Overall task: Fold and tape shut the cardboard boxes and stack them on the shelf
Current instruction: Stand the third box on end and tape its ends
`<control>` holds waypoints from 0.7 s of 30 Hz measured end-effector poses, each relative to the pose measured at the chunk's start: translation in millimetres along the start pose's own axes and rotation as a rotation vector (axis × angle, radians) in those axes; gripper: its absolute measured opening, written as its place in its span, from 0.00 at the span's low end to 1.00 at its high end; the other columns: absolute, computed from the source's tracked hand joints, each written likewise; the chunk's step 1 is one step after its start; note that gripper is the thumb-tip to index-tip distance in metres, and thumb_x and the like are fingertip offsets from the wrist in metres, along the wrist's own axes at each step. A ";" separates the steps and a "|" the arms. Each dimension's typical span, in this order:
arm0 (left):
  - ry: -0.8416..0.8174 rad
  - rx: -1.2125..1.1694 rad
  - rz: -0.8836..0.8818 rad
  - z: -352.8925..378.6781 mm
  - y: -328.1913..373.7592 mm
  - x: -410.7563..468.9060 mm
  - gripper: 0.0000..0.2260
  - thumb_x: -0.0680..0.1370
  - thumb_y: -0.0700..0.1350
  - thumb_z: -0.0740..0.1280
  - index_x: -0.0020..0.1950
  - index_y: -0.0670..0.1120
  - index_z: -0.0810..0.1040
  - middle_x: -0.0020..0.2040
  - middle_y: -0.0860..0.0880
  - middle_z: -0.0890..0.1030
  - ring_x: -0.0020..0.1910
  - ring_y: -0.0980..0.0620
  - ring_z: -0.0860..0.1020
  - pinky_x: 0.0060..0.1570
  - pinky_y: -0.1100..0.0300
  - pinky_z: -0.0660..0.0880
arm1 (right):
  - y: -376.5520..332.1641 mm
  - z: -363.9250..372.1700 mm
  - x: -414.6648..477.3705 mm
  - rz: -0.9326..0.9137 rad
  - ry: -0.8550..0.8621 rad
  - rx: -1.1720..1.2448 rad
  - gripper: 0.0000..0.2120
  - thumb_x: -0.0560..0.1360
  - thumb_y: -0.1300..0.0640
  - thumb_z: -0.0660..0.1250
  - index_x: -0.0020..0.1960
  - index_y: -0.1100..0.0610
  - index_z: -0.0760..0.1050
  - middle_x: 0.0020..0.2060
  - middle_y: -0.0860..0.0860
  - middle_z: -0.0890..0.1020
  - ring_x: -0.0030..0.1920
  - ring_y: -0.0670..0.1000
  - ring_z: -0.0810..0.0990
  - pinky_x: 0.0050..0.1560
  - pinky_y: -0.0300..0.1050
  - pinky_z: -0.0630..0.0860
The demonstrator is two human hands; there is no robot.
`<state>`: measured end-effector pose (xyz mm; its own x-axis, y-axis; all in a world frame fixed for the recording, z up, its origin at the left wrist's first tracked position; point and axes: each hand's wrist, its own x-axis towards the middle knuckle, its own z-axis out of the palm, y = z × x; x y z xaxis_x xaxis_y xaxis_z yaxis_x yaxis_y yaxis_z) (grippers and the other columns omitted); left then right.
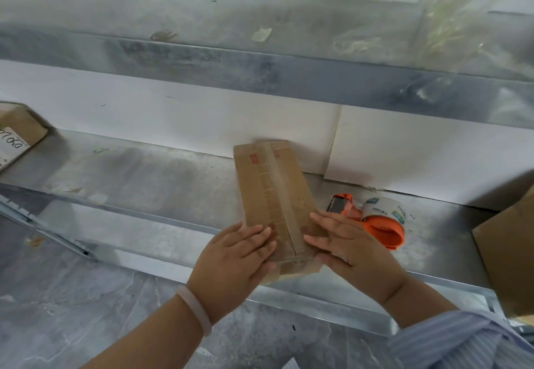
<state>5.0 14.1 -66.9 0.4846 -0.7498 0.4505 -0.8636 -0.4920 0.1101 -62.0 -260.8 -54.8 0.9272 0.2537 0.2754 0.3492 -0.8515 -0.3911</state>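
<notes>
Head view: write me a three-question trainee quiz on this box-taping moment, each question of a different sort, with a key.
1. Fill the gap: the left hand and right hand both press flat on the near end of the ____.
2. Pick one: the orange tape dispenser lies A) on the shelf, to the right of the box; B) on top of the box; C) in the left hand.
3. True or false: a strip of tape runs along the box's top seam.

Key: 1 cardboard box; 2 A; 3 true.
</notes>
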 end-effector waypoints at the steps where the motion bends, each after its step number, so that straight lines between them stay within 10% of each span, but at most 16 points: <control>1: -0.021 -0.002 0.002 -0.9 8.7 -1.4 0.18 0.82 0.55 0.58 0.60 0.50 0.83 0.63 0.53 0.81 0.64 0.53 0.77 0.67 0.50 0.71 | -0.4 -3.6 -4.7 0.058 0.036 -0.047 0.19 0.75 0.40 0.62 0.63 0.44 0.79 0.70 0.45 0.73 0.72 0.43 0.64 0.69 0.49 0.66; 7: -0.131 -0.021 0.038 5.4 42.7 4.2 0.20 0.77 0.54 0.64 0.67 0.49 0.77 0.69 0.53 0.75 0.69 0.53 0.71 0.70 0.52 0.66 | 3.9 -8.9 -27.1 0.409 0.229 0.043 0.25 0.64 0.47 0.79 0.60 0.46 0.81 0.62 0.41 0.73 0.63 0.45 0.71 0.62 0.54 0.76; 12: -0.113 -0.155 0.088 -0.7 36.5 32.1 0.17 0.79 0.52 0.63 0.67 0.53 0.77 0.68 0.55 0.76 0.64 0.55 0.74 0.67 0.56 0.70 | -9.2 1.7 -42.9 0.781 0.274 0.431 0.31 0.68 0.36 0.69 0.68 0.45 0.70 0.62 0.43 0.74 0.59 0.47 0.77 0.61 0.54 0.77; 17: -0.003 -0.166 -0.418 -6.3 -38.3 96.0 0.20 0.79 0.53 0.62 0.70 0.51 0.74 0.71 0.51 0.72 0.70 0.47 0.69 0.70 0.54 0.63 | -29.4 7.2 -32.2 1.004 0.350 0.762 0.15 0.73 0.49 0.72 0.54 0.43 0.68 0.49 0.41 0.79 0.49 0.43 0.78 0.53 0.53 0.79; 21: -0.376 -0.173 -0.648 5.3 -90.3 133.0 0.30 0.78 0.60 0.62 0.78 0.55 0.59 0.79 0.50 0.57 0.78 0.46 0.54 0.76 0.49 0.53 | -29.2 20.1 -35.4 1.176 0.446 0.892 0.19 0.73 0.56 0.74 0.60 0.53 0.71 0.51 0.50 0.80 0.49 0.52 0.82 0.43 0.53 0.83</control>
<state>148.2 -43.5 -21.6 0.8893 -0.4504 -0.0793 -0.3852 -0.8313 0.4008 -102.3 -235.7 -70.8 0.6696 -0.6339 -0.3870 -0.4107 0.1181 -0.9041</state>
